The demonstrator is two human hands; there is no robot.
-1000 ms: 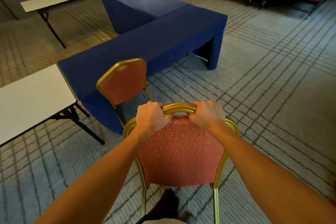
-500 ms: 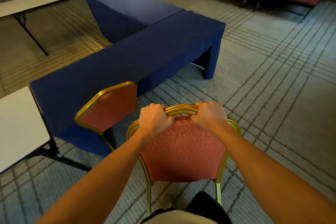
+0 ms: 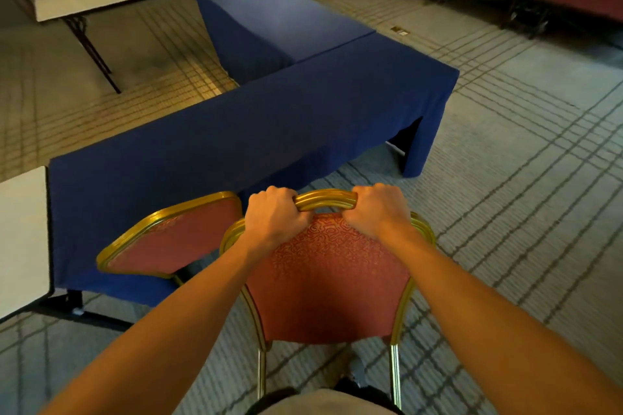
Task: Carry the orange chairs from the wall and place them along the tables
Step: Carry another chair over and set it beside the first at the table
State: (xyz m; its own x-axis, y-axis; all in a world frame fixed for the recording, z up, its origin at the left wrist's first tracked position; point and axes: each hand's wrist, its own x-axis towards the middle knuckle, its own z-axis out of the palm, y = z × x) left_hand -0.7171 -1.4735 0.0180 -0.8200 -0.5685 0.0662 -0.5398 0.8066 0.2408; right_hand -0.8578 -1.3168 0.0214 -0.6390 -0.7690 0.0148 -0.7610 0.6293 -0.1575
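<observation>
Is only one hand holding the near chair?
No, the left hand and the right hand both grip the gold top rail of the near chair.

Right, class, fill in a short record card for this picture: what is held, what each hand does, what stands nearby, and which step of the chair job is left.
Held: orange chair, gold frame, seen from behind its back
Left: left hand grips the back's top rail
Right: right hand grips the same rail
Nearby chair: second orange chair, at the blue-clothed table, left of the held one
Other table: white table, bare top, at the far left
Step left: probably setting the held chair at the blue-clothed table beside the second one
</observation>
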